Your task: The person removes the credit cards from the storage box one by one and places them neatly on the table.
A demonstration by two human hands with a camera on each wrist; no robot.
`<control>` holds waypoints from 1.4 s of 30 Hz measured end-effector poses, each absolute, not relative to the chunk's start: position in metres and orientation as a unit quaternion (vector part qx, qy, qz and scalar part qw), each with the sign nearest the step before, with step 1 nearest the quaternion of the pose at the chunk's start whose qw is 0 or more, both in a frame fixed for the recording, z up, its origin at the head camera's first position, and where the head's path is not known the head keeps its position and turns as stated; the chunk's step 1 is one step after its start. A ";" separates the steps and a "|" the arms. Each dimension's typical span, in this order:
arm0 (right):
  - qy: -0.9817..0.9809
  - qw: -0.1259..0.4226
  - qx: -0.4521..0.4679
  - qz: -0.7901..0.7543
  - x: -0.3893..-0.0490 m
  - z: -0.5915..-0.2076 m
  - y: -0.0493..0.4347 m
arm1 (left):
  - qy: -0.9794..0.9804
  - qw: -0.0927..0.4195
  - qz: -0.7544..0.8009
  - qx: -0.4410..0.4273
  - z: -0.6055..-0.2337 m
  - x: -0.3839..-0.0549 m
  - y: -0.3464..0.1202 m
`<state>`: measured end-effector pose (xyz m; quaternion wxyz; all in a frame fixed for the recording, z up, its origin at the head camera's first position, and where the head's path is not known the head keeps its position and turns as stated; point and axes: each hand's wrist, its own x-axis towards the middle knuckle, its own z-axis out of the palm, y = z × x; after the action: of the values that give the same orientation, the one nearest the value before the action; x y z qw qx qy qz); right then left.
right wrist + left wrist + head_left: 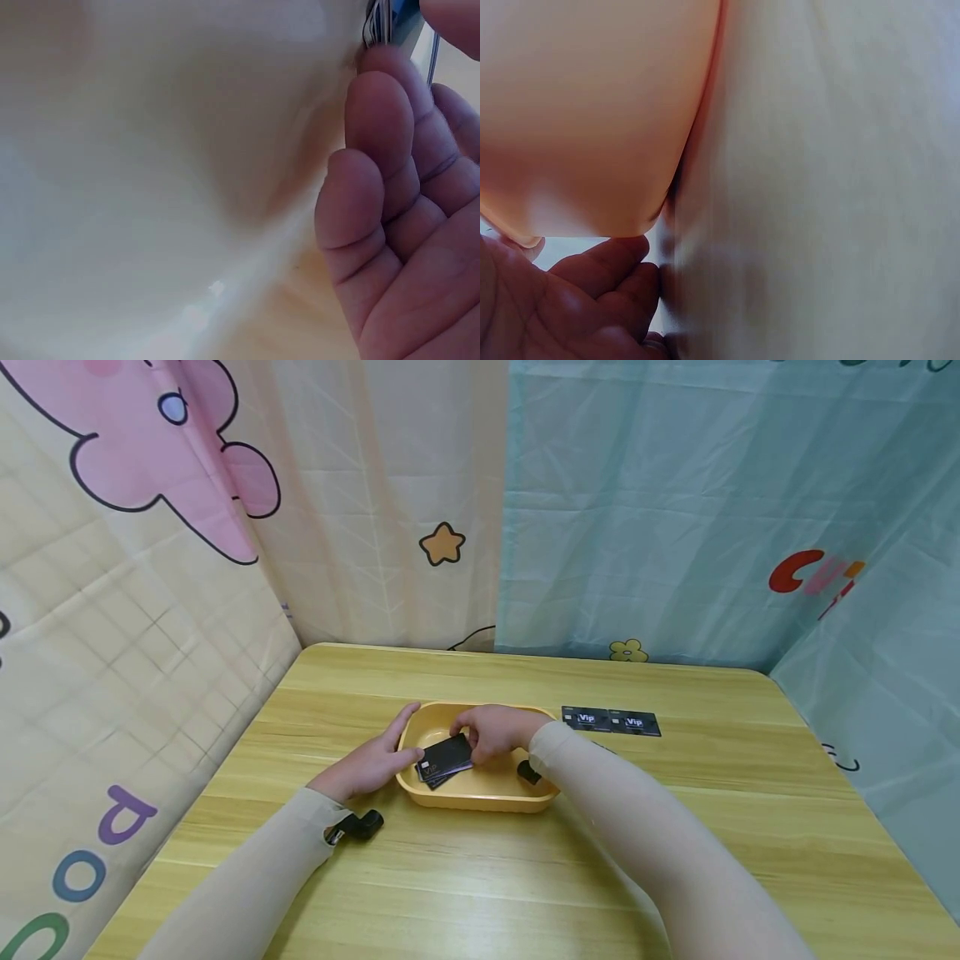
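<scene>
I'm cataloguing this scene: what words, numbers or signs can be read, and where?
"Vip": left card on the table
"Vip": right card on the table
"VIP": top card in the yellow tub
"O", blue: left curtain
Other curtain lettering: unclear; fine card print: too small.

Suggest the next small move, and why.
Probably ease one card up from the black card stack with the right hand: its fingers are at the stack's right edge, the left hand holds the basket's left end, and two Vip cards lie on the table.
</scene>
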<state>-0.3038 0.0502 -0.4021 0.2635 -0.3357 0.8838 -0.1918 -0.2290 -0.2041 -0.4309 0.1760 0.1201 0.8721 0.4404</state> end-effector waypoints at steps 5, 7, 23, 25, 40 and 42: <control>0.883 0.266 -0.335 -0.191 -0.302 -0.400 0.050 | 0.873 0.178 0.439 0.117 -0.432 -0.230 -0.205; 0.885 0.262 -0.335 -0.187 -0.301 -0.399 0.050 | 0.873 0.178 0.438 0.117 -0.433 -0.230 -0.205; 0.885 0.261 -0.340 -0.181 -0.301 -0.398 0.048 | 0.872 0.177 0.440 0.120 -0.432 -0.230 -0.205; 0.886 0.261 -0.339 -0.179 -0.301 -0.398 0.048 | 0.873 0.176 0.439 0.121 -0.431 -0.230 -0.204; 0.889 0.254 -0.340 -0.171 -0.302 -0.393 0.048 | 0.878 0.171 0.429 0.125 -0.430 -0.230 -0.204; 0.890 0.255 -0.335 -0.174 -0.301 -0.392 0.048 | 0.876 0.173 0.432 0.124 -0.429 -0.230 -0.204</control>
<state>-0.3008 0.0479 -0.3917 0.2548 -0.3348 0.8904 -0.1738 -0.2303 -0.2036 -0.4294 0.1728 0.1243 0.8762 0.4324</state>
